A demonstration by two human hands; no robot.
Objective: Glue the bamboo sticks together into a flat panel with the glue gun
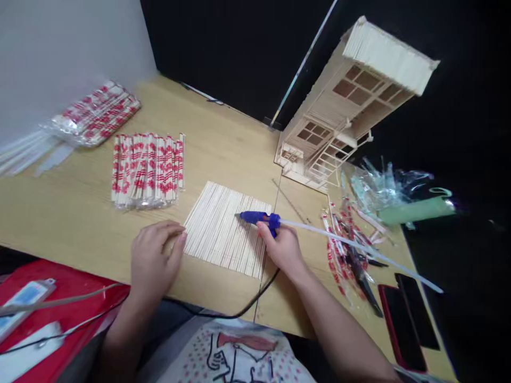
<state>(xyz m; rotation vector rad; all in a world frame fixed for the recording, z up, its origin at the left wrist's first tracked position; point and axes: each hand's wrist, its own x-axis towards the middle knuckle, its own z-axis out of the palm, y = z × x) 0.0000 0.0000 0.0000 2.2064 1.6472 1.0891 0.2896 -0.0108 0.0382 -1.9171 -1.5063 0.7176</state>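
As I observe remotely, a bagged bundle (99, 114) lies far left, then a row of red-printed packets (147, 169). Left hand (155, 256): thumb and fingers held narrow at the left edge of the pale stick panel (219, 234); I cannot tell whether they pinch it. The panel lies flat on the table (223, 133). Right hand (284, 248): closed around a blue glue gun (254, 217), aimed left across the panel. Farther right I record a standing model house (331, 106) and scattered wrappers (336, 255).

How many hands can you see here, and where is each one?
2. The left hand is at the left edge of the stick panel; the right hand holds the blue glue gun.
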